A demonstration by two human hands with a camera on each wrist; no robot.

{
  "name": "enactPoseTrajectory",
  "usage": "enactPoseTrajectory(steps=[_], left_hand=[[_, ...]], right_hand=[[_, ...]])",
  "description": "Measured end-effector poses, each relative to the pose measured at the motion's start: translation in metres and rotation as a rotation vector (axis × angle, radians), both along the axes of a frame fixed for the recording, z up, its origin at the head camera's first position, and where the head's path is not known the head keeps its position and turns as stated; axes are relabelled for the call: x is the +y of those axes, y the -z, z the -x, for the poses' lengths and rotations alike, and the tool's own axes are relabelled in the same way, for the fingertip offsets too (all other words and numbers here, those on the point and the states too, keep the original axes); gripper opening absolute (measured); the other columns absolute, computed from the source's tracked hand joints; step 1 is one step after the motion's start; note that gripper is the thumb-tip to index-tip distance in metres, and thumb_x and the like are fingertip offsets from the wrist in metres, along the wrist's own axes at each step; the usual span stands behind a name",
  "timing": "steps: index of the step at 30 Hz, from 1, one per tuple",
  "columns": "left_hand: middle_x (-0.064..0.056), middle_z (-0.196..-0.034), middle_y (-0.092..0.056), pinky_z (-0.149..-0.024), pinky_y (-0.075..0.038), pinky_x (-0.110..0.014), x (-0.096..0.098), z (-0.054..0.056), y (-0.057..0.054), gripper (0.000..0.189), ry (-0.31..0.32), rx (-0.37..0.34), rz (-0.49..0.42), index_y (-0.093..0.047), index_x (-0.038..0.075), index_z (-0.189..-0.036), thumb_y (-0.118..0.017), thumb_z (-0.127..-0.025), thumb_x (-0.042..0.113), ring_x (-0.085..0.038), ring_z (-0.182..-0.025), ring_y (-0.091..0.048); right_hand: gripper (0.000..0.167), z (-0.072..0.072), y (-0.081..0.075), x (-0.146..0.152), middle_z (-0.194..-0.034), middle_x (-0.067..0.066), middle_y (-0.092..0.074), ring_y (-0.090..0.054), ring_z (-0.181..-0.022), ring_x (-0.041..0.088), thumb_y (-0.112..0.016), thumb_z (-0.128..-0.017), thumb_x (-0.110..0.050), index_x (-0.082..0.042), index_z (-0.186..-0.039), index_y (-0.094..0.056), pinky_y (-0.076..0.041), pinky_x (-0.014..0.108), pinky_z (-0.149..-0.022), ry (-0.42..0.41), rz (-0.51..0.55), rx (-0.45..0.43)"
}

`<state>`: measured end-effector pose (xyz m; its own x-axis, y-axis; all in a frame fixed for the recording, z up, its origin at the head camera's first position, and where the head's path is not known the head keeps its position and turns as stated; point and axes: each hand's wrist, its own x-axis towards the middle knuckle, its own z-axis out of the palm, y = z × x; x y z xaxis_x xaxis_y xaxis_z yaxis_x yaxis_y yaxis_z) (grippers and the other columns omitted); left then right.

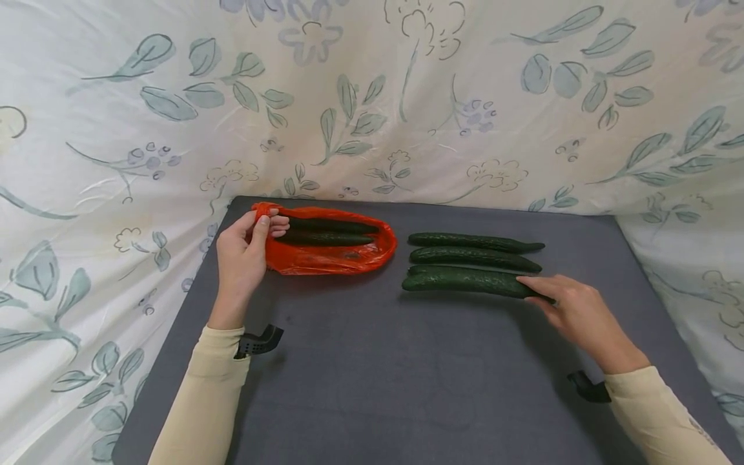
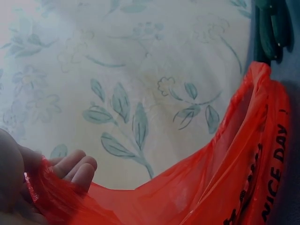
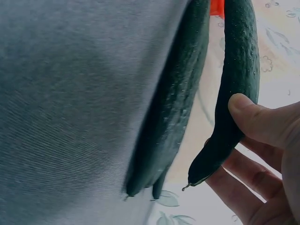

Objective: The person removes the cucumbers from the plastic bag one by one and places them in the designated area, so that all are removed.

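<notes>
A red plastic bag [image 1: 325, 266] lies at the back left of the table, its mouth toward the right. Two dark green cucumbers [image 1: 328, 239] show inside it. My left hand [image 1: 244, 252] pinches the gathered left end of the bag between thumb and fingers; black lettering on the bag [image 2: 276, 159] shows in the left wrist view. On the right, my right hand [image 1: 572, 313] grips the stem end of a cucumber [image 1: 459, 282], thumb on one side and fingers on the other. That cucumber appears raised off the table in the right wrist view. Other cucumbers [image 1: 473, 258] lie side by side just behind it.
A dark grey cloth covers the table [image 1: 372, 374]. Behind it and at both sides hangs a pale curtain [image 1: 349, 97] with a leaf and flower print. Black straps [image 1: 258, 341] sit at both wrists, beside the beige sleeves.
</notes>
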<state>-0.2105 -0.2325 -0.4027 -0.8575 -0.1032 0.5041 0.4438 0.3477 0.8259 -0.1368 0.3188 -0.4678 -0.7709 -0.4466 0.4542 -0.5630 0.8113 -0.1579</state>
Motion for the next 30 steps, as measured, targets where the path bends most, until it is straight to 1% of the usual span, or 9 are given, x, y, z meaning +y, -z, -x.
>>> enactPoseTrajectory(steps=[5, 8, 11, 15, 18, 23, 30], left_hand=[[-0.012, -0.112, -0.080, -0.097, -0.060, -0.025, 0.000, 0.000, 0.000, 0.028, 0.001, 0.000, 0.007, -0.075, -0.005, -0.125, -0.059, -0.114, 0.016, -0.021, -0.095, -0.078], [-0.012, -0.112, -0.080, -0.097, -0.060, -0.025, -0.001, 0.000, 0.000, 0.029, -0.001, -0.003, 0.003, -0.075, -0.005, -0.125, -0.058, -0.114, 0.016, -0.019, -0.095, -0.077], [-0.012, -0.112, -0.079, -0.097, -0.060, -0.025, -0.001, 0.000, 0.000, 0.028, 0.001, -0.002, -0.005, -0.075, -0.005, -0.125, -0.058, -0.114, 0.015, -0.017, -0.094, -0.077], [-0.013, -0.111, -0.079, -0.096, -0.060, -0.025, -0.002, 0.000, 0.000, 0.028, 0.008, 0.007, -0.011, -0.075, -0.005, -0.125, -0.058, -0.114, 0.015, -0.024, -0.095, -0.078], [-0.013, -0.112, -0.079, -0.096, -0.060, -0.025, -0.003, 0.000, 0.001, 0.029, 0.011, 0.011, -0.014, -0.075, -0.006, -0.125, -0.058, -0.114, 0.014, -0.025, -0.096, -0.078], [-0.013, -0.112, -0.079, -0.097, -0.060, -0.025, -0.004, 0.000, 0.002, 0.030, 0.007, 0.010, -0.010, -0.073, -0.009, -0.126, -0.057, -0.114, 0.014, -0.016, -0.094, -0.077], [-0.013, -0.112, -0.079, -0.097, -0.060, -0.025, -0.005, 0.000, 0.002, 0.031, 0.001, 0.003, -0.007, -0.073, -0.010, -0.126, -0.058, -0.114, 0.014, -0.015, -0.094, -0.077]], right_hand=[[0.062, -0.001, 0.010, 0.003, -0.101, 0.009, -0.078, -0.069, -0.075, 0.021, -0.096, -0.075, 0.002, -0.006, -0.133, -0.077, -0.053, 0.040, -0.054, 0.009, -0.003, -0.021], [0.060, 0.000, 0.015, 0.004, -0.098, 0.007, -0.078, -0.067, -0.072, 0.019, -0.095, -0.076, 0.002, -0.006, -0.133, -0.077, -0.052, 0.038, -0.053, 0.005, -0.007, -0.026], [0.059, 0.002, 0.020, 0.005, -0.096, 0.006, -0.077, -0.064, -0.069, 0.015, -0.094, -0.077, 0.002, -0.006, -0.133, -0.077, -0.049, 0.035, -0.052, 0.004, -0.016, -0.039], [0.058, 0.002, 0.025, 0.007, -0.099, 0.008, -0.077, -0.062, -0.069, 0.014, -0.093, -0.078, 0.002, -0.005, -0.133, -0.077, -0.045, 0.032, -0.051, 0.011, -0.022, -0.063], [0.057, 0.003, 0.027, 0.008, -0.100, 0.009, -0.077, -0.064, -0.070, 0.017, -0.093, -0.078, 0.003, -0.005, -0.132, -0.077, -0.046, 0.034, -0.052, 0.012, -0.022, -0.071], [0.056, 0.005, 0.029, 0.011, -0.103, 0.011, -0.078, -0.068, -0.073, 0.021, -0.094, -0.078, 0.002, -0.005, -0.132, -0.077, -0.051, 0.037, -0.054, 0.024, -0.030, -0.090], [0.054, 0.007, 0.031, 0.013, -0.100, 0.013, -0.078, -0.069, -0.073, 0.025, -0.094, -0.079, 0.000, -0.005, -0.130, -0.078, -0.055, 0.044, -0.055, 0.051, -0.055, -0.127]])
